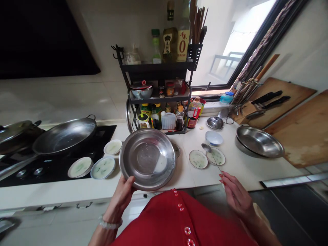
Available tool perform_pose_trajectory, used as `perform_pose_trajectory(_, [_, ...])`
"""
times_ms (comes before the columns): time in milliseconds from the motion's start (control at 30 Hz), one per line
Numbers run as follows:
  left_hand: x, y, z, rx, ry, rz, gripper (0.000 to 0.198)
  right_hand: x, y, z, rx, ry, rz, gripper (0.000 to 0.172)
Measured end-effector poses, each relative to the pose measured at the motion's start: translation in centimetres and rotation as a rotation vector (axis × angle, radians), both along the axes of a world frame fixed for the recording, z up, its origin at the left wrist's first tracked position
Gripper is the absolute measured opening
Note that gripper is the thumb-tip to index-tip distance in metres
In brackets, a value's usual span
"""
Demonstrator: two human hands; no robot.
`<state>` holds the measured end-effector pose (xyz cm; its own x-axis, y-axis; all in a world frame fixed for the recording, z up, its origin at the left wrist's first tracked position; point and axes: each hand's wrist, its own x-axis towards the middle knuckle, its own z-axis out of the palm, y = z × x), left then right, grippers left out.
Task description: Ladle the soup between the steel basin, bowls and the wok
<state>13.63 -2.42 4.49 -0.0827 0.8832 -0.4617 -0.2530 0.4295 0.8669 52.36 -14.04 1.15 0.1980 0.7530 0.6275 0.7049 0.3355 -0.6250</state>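
Observation:
My left hand (124,191) grips the near left rim of a wide steel basin (140,153), thumb over the edge. The basin tilts a little, and a small pool of whitish liquid lies at its right side. Between the fingers of my right hand (237,194) is the thin handle of a metal spoon (206,147); its bowl is above a filled bowl (216,156). Beside that stands another filled bowl (198,159). To the left of the basin are a small bowl (113,147), a blue-rimmed bowl (103,167) and a further bowl (80,167), all holding pale soup with green bits.
A wok (65,135) and a lidded pot (16,135) stand on the black stove at left. Behind the basin rises a black spice rack (159,100) with bottles. At right are a blue-white bowl (214,138), steel pans (259,140), a knife block (246,112) and cutting boards (287,92).

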Motion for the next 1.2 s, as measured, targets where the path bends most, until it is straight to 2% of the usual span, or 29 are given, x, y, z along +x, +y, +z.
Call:
perform_pose_trajectory(67, [0.0,-0.1,-0.1,0.005,-0.003,0.000,0.042,-0.8,0.4,0.1,-0.027,0.180,-0.127,0.017])
perform_pose_trajectory(133, [0.0,-0.1,-0.1,0.005,-0.004,-0.001,0.040,-1.6,1.1,0.2,-0.051,0.431,-0.289,0.019])
perform_pose_trajectory(200, [0.1,-0.2,0.0,0.001,-0.004,-0.002,0.039,-2.4,1.9,0.5,-0.045,0.672,-0.353,0.022])
perform_pose_trajectory(300, [0.4,-0.2,0.2,-0.002,-0.006,0.000,0.038,-4.3,3.1,0.8,-0.075,0.802,-0.180,0.020])
perform_pose_trajectory(400, [0.8,-0.2,0.4,-0.003,-0.002,0.001,0.038,-6.6,4.2,0.9,-0.151,0.649,0.033,0.016])
perform_pose_trajectory(467, [1.1,-0.3,0.6,0.008,-0.002,-0.012,0.039,-7.9,4.9,0.9,-0.135,0.535,0.156,0.017])
perform_pose_trajectory(600, [1.5,-0.4,1.1,0.029,0.015,-0.019,0.041,-9.1,5.8,0.3,-0.164,0.432,0.358,0.018])
perform_pose_trajectory(700, [1.7,-0.5,1.1,0.044,0.020,-0.004,0.043,-9.4,5.7,-0.2,-0.273,0.591,0.293,0.019])
perform_pose_trajectory(833, [1.7,-0.6,0.7,0.033,0.012,-0.005,0.041,-10.5,5.6,-0.2,-0.342,1.076,0.084,0.029])
perform_pose_trajectory(900, [1.6,-0.7,0.6,0.026,0.007,-0.009,0.040,-10.9,5.8,0.3,-0.339,1.230,0.032,0.033])
perform_pose_trajectory(1000, [1.5,-0.8,0.5,0.025,0.009,-0.005,0.042,-11.1,5.9,1.5,-0.362,1.286,0.023,0.035])
perform_pose_trajectory(1200, [1.4,-0.8,0.3,0.029,-0.006,-0.014,0.044,-10.5,5.6,3.2,-0.356,1.217,0.025,0.032])
